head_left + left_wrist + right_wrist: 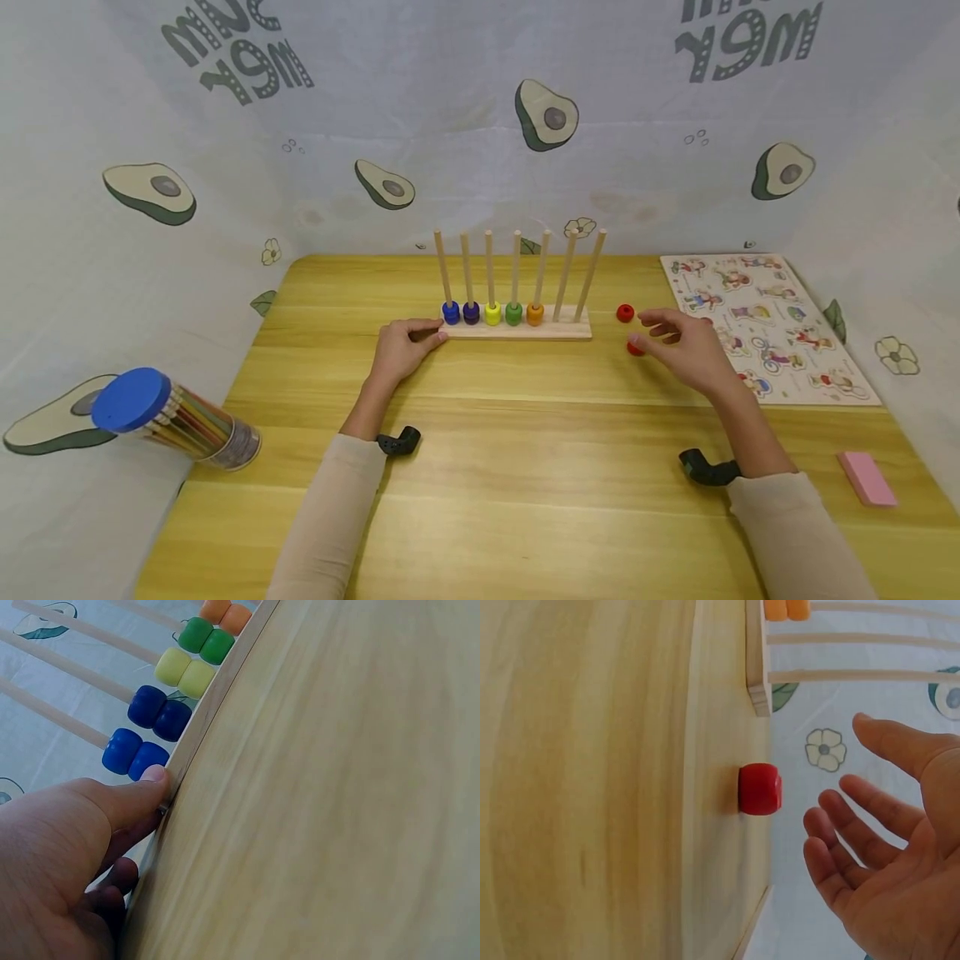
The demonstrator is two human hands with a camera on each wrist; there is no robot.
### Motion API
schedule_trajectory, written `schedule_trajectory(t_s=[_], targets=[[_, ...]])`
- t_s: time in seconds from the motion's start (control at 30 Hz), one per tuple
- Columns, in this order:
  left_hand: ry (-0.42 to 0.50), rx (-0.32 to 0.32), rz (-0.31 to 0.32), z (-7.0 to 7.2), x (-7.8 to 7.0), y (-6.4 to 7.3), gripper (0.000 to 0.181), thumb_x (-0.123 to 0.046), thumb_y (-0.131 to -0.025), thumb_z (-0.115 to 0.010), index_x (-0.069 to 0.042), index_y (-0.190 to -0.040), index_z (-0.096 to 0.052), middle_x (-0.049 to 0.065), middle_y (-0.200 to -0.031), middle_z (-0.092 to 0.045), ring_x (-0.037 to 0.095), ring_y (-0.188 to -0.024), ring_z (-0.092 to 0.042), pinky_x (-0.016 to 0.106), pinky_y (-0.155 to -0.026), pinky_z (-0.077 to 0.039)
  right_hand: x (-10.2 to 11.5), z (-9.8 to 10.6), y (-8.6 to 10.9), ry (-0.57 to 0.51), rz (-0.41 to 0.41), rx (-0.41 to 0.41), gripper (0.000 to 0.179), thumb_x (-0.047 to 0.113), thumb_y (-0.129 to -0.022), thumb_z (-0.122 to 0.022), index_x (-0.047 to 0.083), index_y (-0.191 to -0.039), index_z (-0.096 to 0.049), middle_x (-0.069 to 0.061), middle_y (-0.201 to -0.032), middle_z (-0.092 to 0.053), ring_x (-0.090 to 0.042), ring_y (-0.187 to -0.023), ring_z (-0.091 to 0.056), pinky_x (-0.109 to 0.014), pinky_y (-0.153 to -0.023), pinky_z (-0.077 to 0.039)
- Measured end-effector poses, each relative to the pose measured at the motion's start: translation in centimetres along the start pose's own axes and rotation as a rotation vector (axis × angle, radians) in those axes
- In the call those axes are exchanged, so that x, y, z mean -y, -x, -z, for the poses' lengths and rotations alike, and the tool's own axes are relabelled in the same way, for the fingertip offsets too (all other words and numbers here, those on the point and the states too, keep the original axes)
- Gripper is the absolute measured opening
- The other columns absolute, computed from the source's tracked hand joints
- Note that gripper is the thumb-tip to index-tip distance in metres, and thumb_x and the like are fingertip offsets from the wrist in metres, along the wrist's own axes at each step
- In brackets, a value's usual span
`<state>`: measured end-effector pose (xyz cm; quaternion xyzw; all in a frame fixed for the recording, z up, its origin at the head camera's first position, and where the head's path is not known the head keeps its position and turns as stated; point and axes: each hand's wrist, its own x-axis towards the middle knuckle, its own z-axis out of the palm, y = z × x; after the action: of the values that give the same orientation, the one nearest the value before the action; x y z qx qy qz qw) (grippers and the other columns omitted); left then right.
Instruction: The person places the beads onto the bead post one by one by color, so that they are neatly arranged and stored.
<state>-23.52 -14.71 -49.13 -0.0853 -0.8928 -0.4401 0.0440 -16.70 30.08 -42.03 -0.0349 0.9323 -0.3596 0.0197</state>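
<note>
A wooden peg rack [517,332] with upright rods stands at the back middle of the table. Five of its rods carry beads in blue, dark blue, yellow [185,673], green and orange; the two on the right hold none. My left hand [401,350] grips the left end of the rack's base between thumb and fingers. Right of the rack lie two red beads; the farther bead [626,313] is in full sight, the nearer bead [636,347] partly behind my right thumb. My right hand [900,832] hovers by them with fingers spread and nothing held.
A picture puzzle board [780,333] lies at the back right. At the right edge sits a pink block [867,478]. A clear tube of sticks with a blue lid [132,400] stands at the left. Behind the table hangs an avocado-print cloth [465,125].
</note>
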Motion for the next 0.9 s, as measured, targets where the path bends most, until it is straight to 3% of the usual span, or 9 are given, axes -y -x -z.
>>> schedule_trajectory(t_s=[0.33,0.53,0.9], targets=[[0.0,-0.001,0.008,0.0,0.0,-0.1,0.029,-0.036,-0.09,-0.082,-0.022,-0.115,-0.082,0.007,-0.116,-0.078,0.029,-0.112,-0.073,0.047,-0.094,-0.058,-1.1,-0.8,-0.3,-0.025,-0.069,0.075,0.063,0.042,-0.1,-0.068,0.0,-0.146,-0.054,-0.029,-0.137,-0.06,-0.045,-0.121,-0.06,-0.061,-0.102,-0.049],[0.002,-0.001,0.009,0.0,-0.1,0.0,0.029,-0.036,-0.09,-0.081,-0.022,-0.115,-0.082,0.007,-0.117,-0.078,0.029,-0.112,-0.073,0.047,-0.094,-0.058,-1.6,-1.2,-0.5,-0.007,-0.083,0.092,0.056,0.03,-0.101,-0.068,-0.001,-0.146,-0.053,-0.029,-0.135,-0.061,-0.045,-0.12,-0.061,-0.06,-0.101,-0.049],[0.001,0.003,0.016,0.0,0.0,-0.1,0.029,-0.037,-0.091,-0.081,-0.023,-0.116,-0.081,0.007,-0.119,-0.078,0.029,-0.114,-0.072,0.047,-0.094,-0.058,-2.2,-1.5,-1.1,0.043,-0.069,0.117,0.044,0.021,-0.101,-0.067,0.0,-0.139,-0.06,-0.025,-0.124,-0.066,-0.037,-0.11,-0.063,-0.041,-0.088,-0.05]])
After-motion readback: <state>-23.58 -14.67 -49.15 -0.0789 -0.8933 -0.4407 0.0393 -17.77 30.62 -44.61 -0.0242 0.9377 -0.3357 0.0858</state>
